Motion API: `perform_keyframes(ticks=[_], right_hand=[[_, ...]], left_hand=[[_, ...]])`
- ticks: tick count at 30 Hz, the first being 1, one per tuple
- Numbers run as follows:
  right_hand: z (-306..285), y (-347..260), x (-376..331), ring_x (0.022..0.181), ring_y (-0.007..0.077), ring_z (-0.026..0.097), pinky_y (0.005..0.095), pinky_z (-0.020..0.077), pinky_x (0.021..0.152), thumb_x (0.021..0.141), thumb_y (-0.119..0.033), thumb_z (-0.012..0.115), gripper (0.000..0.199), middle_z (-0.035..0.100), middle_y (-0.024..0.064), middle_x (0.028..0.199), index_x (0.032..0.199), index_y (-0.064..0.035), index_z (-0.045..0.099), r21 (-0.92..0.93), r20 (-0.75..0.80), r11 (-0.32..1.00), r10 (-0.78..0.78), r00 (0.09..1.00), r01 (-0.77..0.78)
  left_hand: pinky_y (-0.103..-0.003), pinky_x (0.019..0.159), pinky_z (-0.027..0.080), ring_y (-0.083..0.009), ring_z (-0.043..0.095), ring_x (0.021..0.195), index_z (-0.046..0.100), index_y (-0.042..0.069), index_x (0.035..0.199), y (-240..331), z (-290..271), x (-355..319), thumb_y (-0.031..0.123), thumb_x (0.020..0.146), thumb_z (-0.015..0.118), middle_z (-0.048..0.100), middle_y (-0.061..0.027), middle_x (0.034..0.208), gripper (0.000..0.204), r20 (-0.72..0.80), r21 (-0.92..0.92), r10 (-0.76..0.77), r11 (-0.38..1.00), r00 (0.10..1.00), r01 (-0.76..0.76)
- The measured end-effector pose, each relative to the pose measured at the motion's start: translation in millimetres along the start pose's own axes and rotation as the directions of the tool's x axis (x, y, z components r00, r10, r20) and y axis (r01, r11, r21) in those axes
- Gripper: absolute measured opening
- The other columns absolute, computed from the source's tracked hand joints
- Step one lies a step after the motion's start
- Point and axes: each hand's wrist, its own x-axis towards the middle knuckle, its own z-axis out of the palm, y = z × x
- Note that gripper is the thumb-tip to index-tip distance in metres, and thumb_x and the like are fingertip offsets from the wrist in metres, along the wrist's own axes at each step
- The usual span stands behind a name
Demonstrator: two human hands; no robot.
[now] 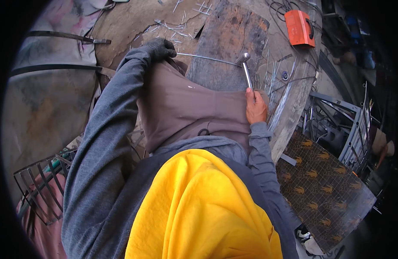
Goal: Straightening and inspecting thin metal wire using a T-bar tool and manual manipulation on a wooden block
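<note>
- right hand (256, 107), bare, is clenched round the low end of a small hammer (246, 69), probably for a short choked swing; the handle's long axis runs near to far, head pointing away.
- hammer head sits on the wire rod (207, 58), which runs left-right across the rusty steel plate (227, 39).
- left hand (161, 48), gloved, is closed on the rod's left end, seemingly pinning it steady.
</note>
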Motion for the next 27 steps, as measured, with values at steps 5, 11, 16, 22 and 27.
perform_keyframes(ticks=[5,11,16,22,27], right_hand=[[10.6,1.4,-4.7,0.076,0.0450,0.060,0.0486,0.0445,0.067,0.098,-0.048,0.048,0.046,0.062,0.0230,0.079,0.093,-0.0039,0.059,0.159,-0.112,0.982,-0.086,0.990,0.103],[12.8,-10.6,-0.9,0.076,0.0458,0.058,0.0491,0.0437,0.065,0.098,-0.048,0.048,0.047,0.061,0.0232,0.077,0.087,-0.0036,0.056,0.070,-0.010,0.996,-0.047,0.999,0.048],[18.4,-14.1,5.9,0.074,0.0470,0.058,0.0508,0.0435,0.065,0.098,-0.047,0.049,0.045,0.061,0.0239,0.075,0.085,-0.0042,0.055,-0.050,0.047,0.995,-0.081,0.996,0.084],[29.6,-21.3,0.7,0.074,0.0470,0.059,0.0514,0.0433,0.064,0.098,-0.047,0.049,0.044,0.060,0.0241,0.074,0.088,-0.0046,0.057,0.038,-0.027,0.991,-0.126,0.992,0.127],[27.7,-34.6,5.6,0.073,0.0466,0.059,0.0514,0.0431,0.063,0.098,-0.048,0.049,0.044,0.060,0.0237,0.073,0.089,-0.0053,0.057,0.044,0.045,0.994,-0.104,0.994,0.102]], left_hand=[[-0.040,0.090,0.048,-0.0289,0.066,0.098,0.073,0.013,0.104,8.9,-2.4,-2.8,0.035,0.079,0.069,0.071,-0.0131,0.101,0.033,0.001,0.011,0.013,1.000,1.000,-0.013],[-0.040,0.089,0.049,-0.0290,0.066,0.096,0.074,0.013,0.100,11.8,2.5,-5.7,0.036,0.078,0.070,0.071,-0.0133,0.099,0.032,-0.074,0.076,0.044,0.996,0.996,-0.038],[-0.040,0.089,0.049,-0.0297,0.066,0.097,0.074,0.013,0.100,4.7,2.1,-5.3,0.036,0.078,0.070,0.071,-0.0130,0.101,0.032,-0.052,0.023,0.030,0.999,0.998,-0.028],[-0.039,0.098,0.045,-0.0315,0.062,0.110,0.068,0.011,0.116,24.6,-6.4,-13.2,0.038,0.083,0.067,0.068,-0.0138,0.114,0.042,-0.003,0.078,-0.014,0.997,1.000,0.014],[-0.040,0.091,0.048,-0.0301,0.065,0.099,0.073,0.014,0.103,11.6,-2.3,-9.5,0.036,0.078,0.070,0.071,-0.0125,0.104,0.034,-0.083,0.042,0.001,0.999,0.997,0.002]])
